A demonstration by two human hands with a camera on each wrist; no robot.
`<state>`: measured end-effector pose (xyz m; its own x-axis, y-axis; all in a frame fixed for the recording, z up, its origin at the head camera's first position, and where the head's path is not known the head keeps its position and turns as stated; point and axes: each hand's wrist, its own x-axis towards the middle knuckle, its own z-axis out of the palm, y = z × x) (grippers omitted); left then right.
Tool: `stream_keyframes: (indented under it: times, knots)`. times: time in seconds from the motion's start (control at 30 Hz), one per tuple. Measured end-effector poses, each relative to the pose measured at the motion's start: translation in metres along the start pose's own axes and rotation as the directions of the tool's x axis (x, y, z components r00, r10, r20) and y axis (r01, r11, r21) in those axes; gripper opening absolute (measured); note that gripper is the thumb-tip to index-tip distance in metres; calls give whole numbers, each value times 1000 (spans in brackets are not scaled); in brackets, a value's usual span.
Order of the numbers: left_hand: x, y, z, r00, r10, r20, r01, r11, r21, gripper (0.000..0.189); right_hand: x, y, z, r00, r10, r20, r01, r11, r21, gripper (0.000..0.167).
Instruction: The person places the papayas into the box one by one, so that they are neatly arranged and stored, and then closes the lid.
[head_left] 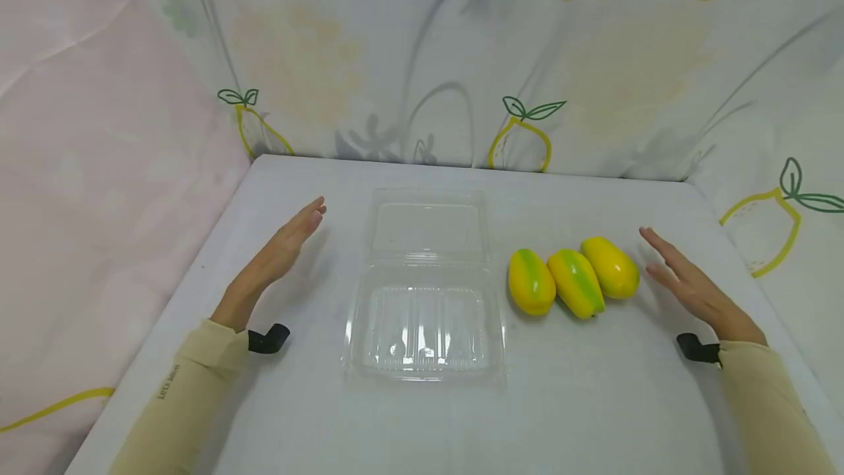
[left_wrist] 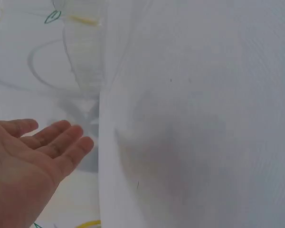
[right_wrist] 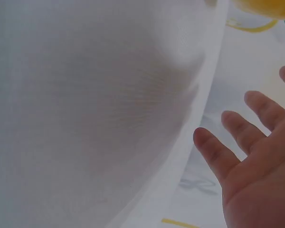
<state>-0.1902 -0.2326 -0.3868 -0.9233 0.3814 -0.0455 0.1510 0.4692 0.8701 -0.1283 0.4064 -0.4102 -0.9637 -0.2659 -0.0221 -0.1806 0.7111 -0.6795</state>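
Note:
My left hand (head_left: 285, 249) hovers over the left side of the table with its fingers straight and holds nothing. In the left wrist view that left hand (left_wrist: 42, 156) shows its palm and spread fingers. A clear plastic clamshell box (head_left: 426, 321) lies in the middle, its lid (head_left: 428, 226) folded back away from me. Beside it on the right sit three glossy oval fruits, yellow with green streaks: a left one (head_left: 531, 282), a middle one (head_left: 576, 284) and a right one (head_left: 609, 267). My right hand (head_left: 692, 286), fingers extended and holding nothing, is just right of the right fruit.
A white cloth covers the table (head_left: 422, 424). Behind it hangs a curtain (head_left: 409, 57) printed with lemons, and a pink cloth (head_left: 99, 204) hangs along the left side. Each wrist wears a black mount, a left one (head_left: 269, 339) and a right one (head_left: 697, 348).

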Motion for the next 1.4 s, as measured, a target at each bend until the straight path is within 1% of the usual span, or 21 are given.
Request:
stream_keyframes:
  times: [0.07, 0.13, 0.17, 0.27, 0.3, 0.43, 0.5, 0.57, 0.67, 0.77, 0.83, 0.9, 0.97, 1.1, 1.2, 1.27, 1.33, 1.4]
  knots:
    - [3, -2, 4, 997, 35, 69, -28, 994, -104, 67, 1, -1, 1, 1000, 8, 7, -8, 1000, -1, 63]
    - [6, -5, 8, 985, 85, 148, -51, 974, -221, 71, 2, -3, 1, 999, 27, 19, -27, 1000, -8, 64]
    - [7, -6, 10, 978, 109, 176, -60, 963, -263, 74, 2, -4, 1, 999, 44, 26, -44, 999, -13, 65]
    - [8, -10, 16, 952, 168, 256, -71, 934, -350, 79, 3, -7, 0, 995, 85, 49, -84, 996, -23, 69]
    - [9, -12, 18, 946, 168, 277, -60, 931, -359, 78, 4, -8, 0, 994, 92, 57, -91, 996, -21, 70]
    - [13, -18, 28, 933, 143, 331, -18, 934, -356, 69, 7, -9, 1, 994, 77, 78, -80, 996, 34, 77]
    - [15, -20, 32, 933, 113, 342, 14, 937, -348, 66, 9, -8, 2, 994, 62, 87, -68, 996, 65, 79]
    - [17, -22, 36, 931, 112, 348, 19, 936, -352, 66, 10, -7, 2, 993, 54, 105, -64, 994, 89, 80]
    - [19, -22, 40, 934, 78, 348, 55, 932, -358, 64, 13, -5, 1, 990, 46, 137, -62, 992, 109, 82]
    - [20, -22, 41, 938, 33, 345, 94, 933, -346, 65, 16, -6, -1, 985, 46, 167, -66, 991, 113, 83]
    - [20, -22, 42, 936, 19, 352, 106, 937, -332, 69, 17, -8, -4, 981, 55, 185, -77, 991, 113, 85]
    - [19, -24, 42, 932, 22, 361, 98, 945, -312, 73, 18, -9, -7, 977, 70, 202, -93, 990, 108, 84]
    - [18, -26, 42, 926, 43, 376, 82, 947, -312, 78, 18, -9, -9, 972, 83, 218, -109, 988, 106, 84]
    - [17, -31, 41, 903, 94, 418, 51, 945, -323, 87, 17, -9, -11, 966, 82, 245, -113, 987, 117, 82]
    - [17, -35, 39, 890, 116, 442, 40, 944, -328, 92, 18, -9, -11, 963, 63, 262, -98, 988, 122, 83]
    - [18, -36, 39, 886, 131, 445, 28, 942, -335, 94, 19, -9, -10, 962, 48, 269, -83, 989, 121, 84]
    - [20, -37, 38, 883, 147, 446, 21, 937, -349, 96, 18, -8, -10, 963, 44, 268, -73, 993, 98, 85]
    - [22, -37, 39, 878, 165, 449, 9, 933, -360, 98, 18, -8, -11, 963, 34, 266, -65, 992, 110, 87]
